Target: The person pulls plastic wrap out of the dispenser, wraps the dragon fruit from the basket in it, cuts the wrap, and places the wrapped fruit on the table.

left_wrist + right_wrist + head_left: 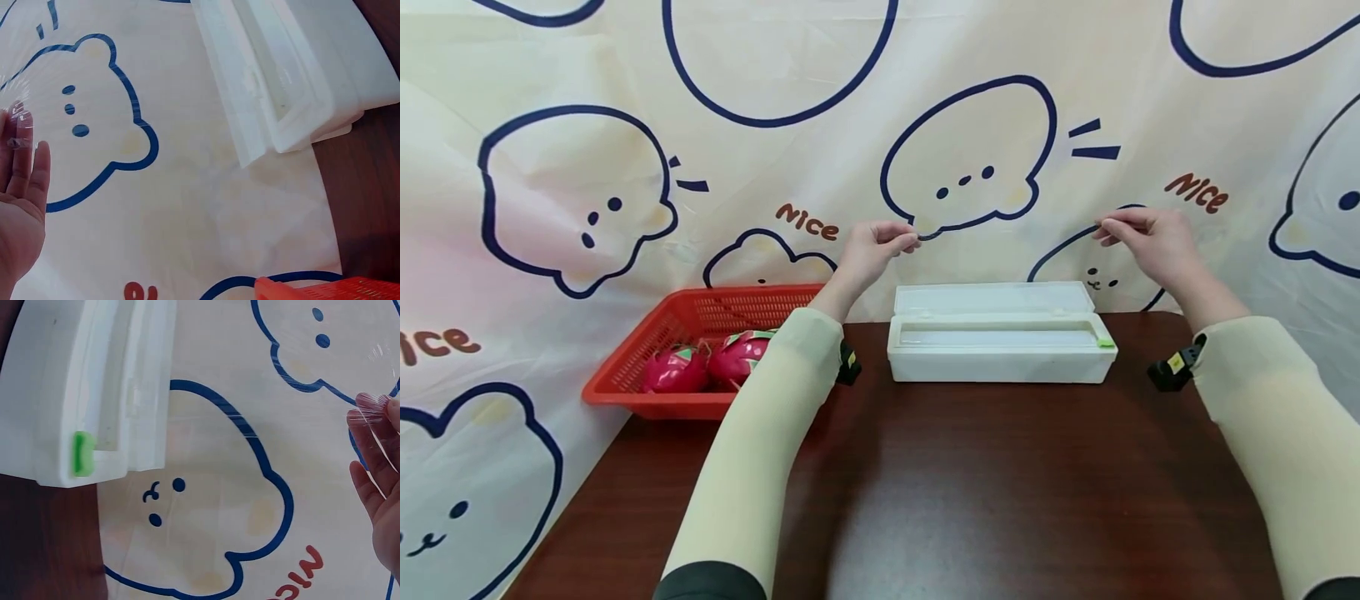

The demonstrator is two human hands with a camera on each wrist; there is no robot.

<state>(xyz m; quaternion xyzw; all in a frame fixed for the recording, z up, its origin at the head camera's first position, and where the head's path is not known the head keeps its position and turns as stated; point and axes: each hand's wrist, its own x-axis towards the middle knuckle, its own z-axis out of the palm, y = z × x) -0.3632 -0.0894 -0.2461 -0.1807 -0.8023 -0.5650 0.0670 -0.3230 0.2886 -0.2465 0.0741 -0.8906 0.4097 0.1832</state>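
Observation:
Clear cling film (17, 84) is stretched between my two hands, bunched into creases at the fingertips in both wrist views. My left hand (874, 252) pinches one corner and my right hand (1159, 243) pinches the other, both raised above the table. Below and between them is a white cling film dispenser box (1000, 367) with its lid (992, 297) tipped back. A green slider (83, 454) sits at the right end of the box. In the head view the film is too transparent to trace, so I cannot tell whether it still joins the box.
On the left stands a red plastic basket (662, 407) holding dragon fruits (676, 371), partly hidden by my left arm. The dark brown table (970, 492) spreads in front of the box. Behind it hangs a cream backdrop (820, 167) with cartoon outlines.

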